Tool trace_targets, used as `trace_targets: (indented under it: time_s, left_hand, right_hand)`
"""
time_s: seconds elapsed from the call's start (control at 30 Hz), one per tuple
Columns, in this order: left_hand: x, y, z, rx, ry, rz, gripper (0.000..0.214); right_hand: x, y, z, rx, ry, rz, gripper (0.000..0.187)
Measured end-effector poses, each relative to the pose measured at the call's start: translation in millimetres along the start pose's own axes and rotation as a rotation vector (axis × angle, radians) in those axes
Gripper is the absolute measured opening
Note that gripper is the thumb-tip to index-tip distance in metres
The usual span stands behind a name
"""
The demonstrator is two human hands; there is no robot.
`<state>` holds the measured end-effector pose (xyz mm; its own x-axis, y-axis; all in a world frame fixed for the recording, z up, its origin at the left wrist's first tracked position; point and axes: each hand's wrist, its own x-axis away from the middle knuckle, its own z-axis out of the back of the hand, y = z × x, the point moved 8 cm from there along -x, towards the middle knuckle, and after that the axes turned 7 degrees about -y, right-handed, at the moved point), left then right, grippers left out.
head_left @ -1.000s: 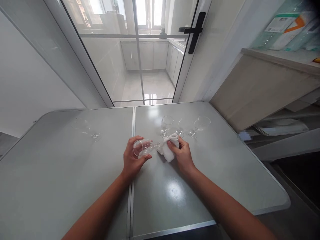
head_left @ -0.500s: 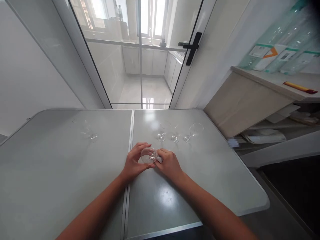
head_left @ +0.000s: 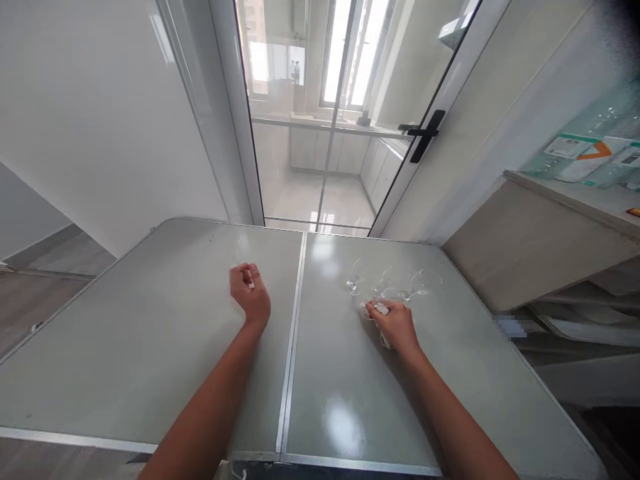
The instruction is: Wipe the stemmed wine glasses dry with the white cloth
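Note:
My left hand [head_left: 250, 293] is on the left half of the table, its fingers curled in at a clear stemmed glass [head_left: 239, 250]. Only a faint part of that glass shows beyond the fingers; its foot is hidden. On the right half, my right hand [head_left: 396, 323] is closed on a white cloth [head_left: 385, 341], which pokes out below the palm. At its fingertips stands another stemmed glass, its round foot [head_left: 366, 311] showing; whether the fingers still grip it is hard to see. Just beyond are several clear glasses, among them one stemmed glass [head_left: 353, 287] at the left.
The grey-green table [head_left: 200, 373] has a metal seam [head_left: 291, 347] down its middle. Behind it stands a glazed door with a black handle [head_left: 426, 136]. To the right, a shelf unit [head_left: 550, 233] holds plastic bottles [head_left: 585, 160].
Both hands were together around one glass at the seam. They have parted: my left hand went left to the lone glass, my right hand went right to the group. The view turned left.

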<state>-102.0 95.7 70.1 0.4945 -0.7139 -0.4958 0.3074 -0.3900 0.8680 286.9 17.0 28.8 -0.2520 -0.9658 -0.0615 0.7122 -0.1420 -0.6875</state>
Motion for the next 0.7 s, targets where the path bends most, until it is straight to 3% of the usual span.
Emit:
trace_targets:
  time_s: [0.07, 0.13, 0.2, 0.3, 0.47, 0.7]
  left_hand:
    - [-11.9, -1.0, 21.3, -0.189, 0.131, -0.059, 0.024]
    - [-19.6, -15.4, 37.5, -0.265, 0.246, -0.026, 0.053]
    - [-27.6, -40.1, 42.2, -0.290, 0.255, 0.068, 0.081]
    - [-37.4, -76.7, 36.5, -0.280, 0.171, 0.191, 0.099]
    - [-45.3, -97.8, 16.1, -0.248, -0.040, 0.172, 0.084]
    - [-48.8, -100.4, 9.1, -0.262, -0.095, 0.140, 0.056]
  right_hand:
    - [-2.4, 4.7, 0.1, 0.001, -0.004, -0.020, 0.036]
    - [-2.6, 3.3, 0.0, 0.011, -0.005, -0.015, 0.036]
    - [-2.5, -0.3, -1.1, 0.017, -0.024, -0.006, 0.036]
    - [-3.4, -4.0, -1.3, 0.023, -0.054, -0.003, 0.034]
    - [-6.6, -2.8, -2.4, -0.014, -0.106, 0.002, 0.032]
    - [-6.9, 1.3, -5.9, -0.027, -0.152, -0.052, 0.026]
